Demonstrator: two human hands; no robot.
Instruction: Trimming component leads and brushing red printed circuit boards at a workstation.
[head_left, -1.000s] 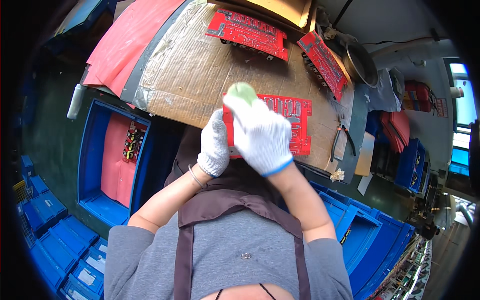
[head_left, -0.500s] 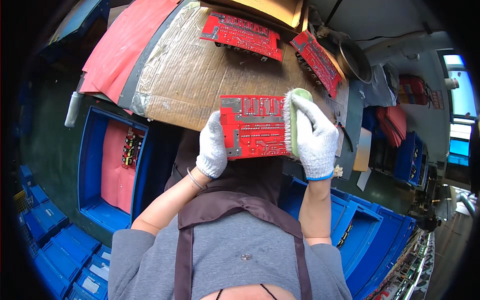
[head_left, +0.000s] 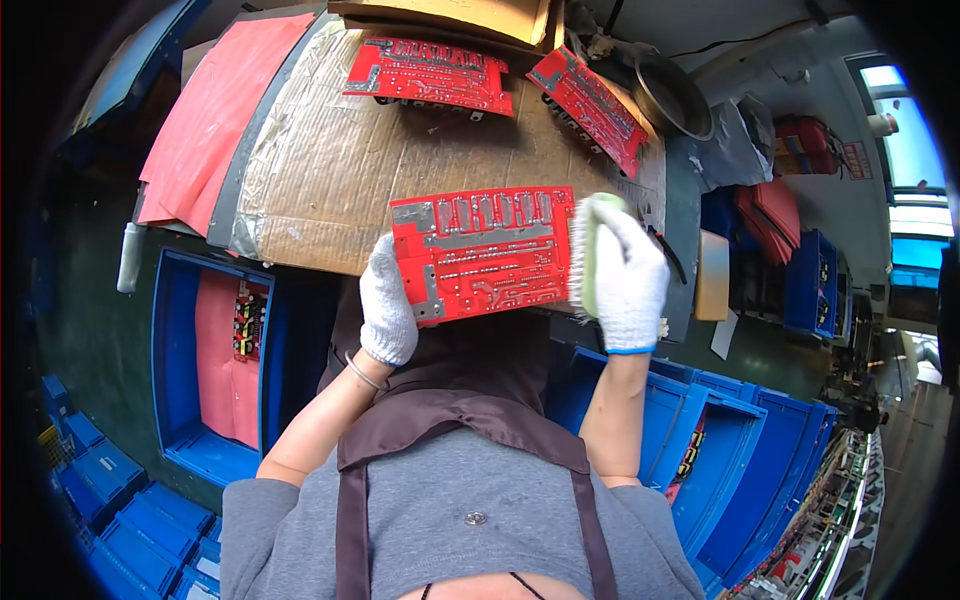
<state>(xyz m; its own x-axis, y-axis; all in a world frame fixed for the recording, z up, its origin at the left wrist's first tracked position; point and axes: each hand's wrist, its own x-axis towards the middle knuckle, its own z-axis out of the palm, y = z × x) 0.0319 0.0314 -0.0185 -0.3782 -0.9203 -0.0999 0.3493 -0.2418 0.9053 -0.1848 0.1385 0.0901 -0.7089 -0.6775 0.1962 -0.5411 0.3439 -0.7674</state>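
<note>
A red circuit board [head_left: 485, 255] is held up in front of me, solder side showing. My left hand [head_left: 388, 305], in a white knit glove, grips its left edge. In my gloved right hand [head_left: 630, 275] is a scrub brush [head_left: 588, 260] with a green back and white bristles. The bristles face left, right at the board's right edge; whether they touch it I cannot tell. Beyond, on the cardboard-covered table [head_left: 310, 190], a second red circuit board [head_left: 430, 78] lies at the back, and a third circuit board [head_left: 590, 108] rests at an angle to its right.
A blue crate [head_left: 215, 455] at left holds pink foam [head_left: 222, 400] and a populated board [head_left: 249, 320]. More blue crates [head_left: 730, 450] stand at lower right. A metal bowl [head_left: 675, 95] sits at the table's far right, and pink sheets [head_left: 225, 110] lie at its left.
The brush has shifted off the board's face to its right edge, uncovering more of the board. The board is tilted slightly, and the whole view has shifted a little.
</note>
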